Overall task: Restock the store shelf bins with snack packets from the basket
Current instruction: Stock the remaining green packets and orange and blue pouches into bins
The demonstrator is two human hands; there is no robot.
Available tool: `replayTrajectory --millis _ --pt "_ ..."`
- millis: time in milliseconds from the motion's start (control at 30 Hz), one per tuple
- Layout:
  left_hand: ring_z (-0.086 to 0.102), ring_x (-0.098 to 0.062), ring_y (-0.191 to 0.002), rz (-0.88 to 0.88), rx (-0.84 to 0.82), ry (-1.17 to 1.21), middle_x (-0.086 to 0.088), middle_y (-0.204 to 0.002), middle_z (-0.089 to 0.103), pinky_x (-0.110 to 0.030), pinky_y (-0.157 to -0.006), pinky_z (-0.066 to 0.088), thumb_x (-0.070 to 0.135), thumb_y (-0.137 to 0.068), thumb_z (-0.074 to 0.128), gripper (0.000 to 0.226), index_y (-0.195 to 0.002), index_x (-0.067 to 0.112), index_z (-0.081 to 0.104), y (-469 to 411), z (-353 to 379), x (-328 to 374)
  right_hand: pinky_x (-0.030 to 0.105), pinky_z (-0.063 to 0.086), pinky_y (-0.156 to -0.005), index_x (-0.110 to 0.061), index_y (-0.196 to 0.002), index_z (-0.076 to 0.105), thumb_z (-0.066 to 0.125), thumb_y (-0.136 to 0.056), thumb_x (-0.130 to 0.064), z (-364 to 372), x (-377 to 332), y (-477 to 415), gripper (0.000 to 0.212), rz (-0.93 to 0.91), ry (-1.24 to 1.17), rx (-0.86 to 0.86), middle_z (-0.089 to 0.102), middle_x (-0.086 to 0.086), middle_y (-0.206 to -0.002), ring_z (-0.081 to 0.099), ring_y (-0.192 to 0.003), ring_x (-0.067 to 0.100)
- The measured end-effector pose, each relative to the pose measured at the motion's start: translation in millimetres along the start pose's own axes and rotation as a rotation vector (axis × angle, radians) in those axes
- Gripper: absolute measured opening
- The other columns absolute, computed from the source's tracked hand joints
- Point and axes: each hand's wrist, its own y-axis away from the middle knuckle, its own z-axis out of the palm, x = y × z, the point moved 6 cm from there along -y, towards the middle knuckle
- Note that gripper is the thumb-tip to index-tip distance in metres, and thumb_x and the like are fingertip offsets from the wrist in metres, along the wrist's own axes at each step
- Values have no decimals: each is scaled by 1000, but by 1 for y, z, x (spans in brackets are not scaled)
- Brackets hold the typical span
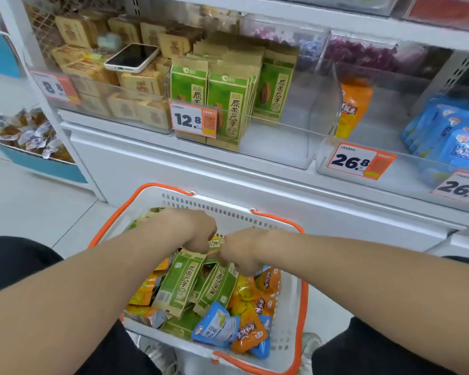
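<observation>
While you crouch over the basket [289, 315] at 6 o'clock, your left hand [198, 231] and right hand [245, 251] both curl around green packets [180, 282] inside it. Their half-filled bin [295, 131] is at 12 o'clock.

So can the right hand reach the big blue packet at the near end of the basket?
Probably yes. The big blue packet lies uncovered on top of the pile in the basket, near the right hand. That hand grips a green packet, so it should let go first.

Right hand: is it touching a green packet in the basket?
Touching. Head view shows the right hand pinching the top edge of a green packet in the basket.
</observation>
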Motion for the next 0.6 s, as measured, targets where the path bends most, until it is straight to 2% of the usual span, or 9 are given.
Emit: replayTrajectory --millis 33,100,167,233,300,367,467,533,600 --pt "64 -30 -118 -4 -25 -12 -6 -135 63 -42 -96 54 42 -103 53 42 -136 18 62 -2 5 1 30 40 -54 -22 -146 52 58 -96 -10 11 -8 -5 52 -38 5 -17 60 5 -116 60 -95 28" --pt "63 -31 -122 6 -60 -27 -7 -140 61 -45 -101 53 48 -103 50 48 -137 16 63 -6 14 2 36 49 -67 -27 -156 38 58 -98 -12 28 -25 -12 62 -114 -29 -14 60 8 -129 61 -111 32" --pt "62 -31 -123 18 -62 -39 -9 -141 60 -46 -103 53 50 -105 46 52 -138 14 63 -9 17 5 39 49 -79 -27 -154 42 57 -101 -19 41 -42 -18 55 -200 -96 -12 63 9 -130 60 -116 33" --pt "61 -32 -124 28 -60 -33 -9 -142 60 -43 -101 52 47 -107 44 51 -140 13 61 -11 17 8 38 48 -84 -24 -148 51 60 -102 -25 53 -57 -25 47 -247 -110 -50 66 7 -129 60 -117 32" --pt "61 -31 -124 40 -55 -29 -10 -142 60 -40 -97 51 42 -108 45 47 -143 13 59 -13 13 12 41 56 -84 -20 -138 62 62 -101 -27 57 -65 -32 38 -207 -71 -47 69 8 -120 64 -111 33" --pt "63 -29 -111 58 -43 -35 -10 -139 62 -40 -93 53 37 -107 48 40 -135 12 62 -16 9 14 45 61 -75 -12 -118 71 63 -98 -20 54 -66 -38 22 -148 -49 -10 70 9 -97 69 -94 35" --pt "51 -25 -80 40 -8 -10 -8 -116 60 -31 -65 46 22 -104 50 9 -110 22 56 -22 4 8 40 60 -63 -4 -96 74 65 -94 -11 44 -53 -41 11 -91 -110 -7 66 10 -79 67 -78 34" --pt "48 -27 -81 20 2 -1 -6 -109 53 -31 -66 41 21 -102 51 6 -106 24 54 -20 -1 3 39 58 -62 -4 -87 73 65 -94 -13 30 -39 -40 14 -51 -200 25 69 11 -81 65 -76 32" --pt "56 -28 -85 8 25 3 -6 -109 63 -36 -73 46 26 -102 53 17 -108 15 65 -16 -8 1 36 50 -60 -6 -69 63 63 -92 -13 16 -23 -36 23 -2 -249 51 62 7 -69 56 -67 28"
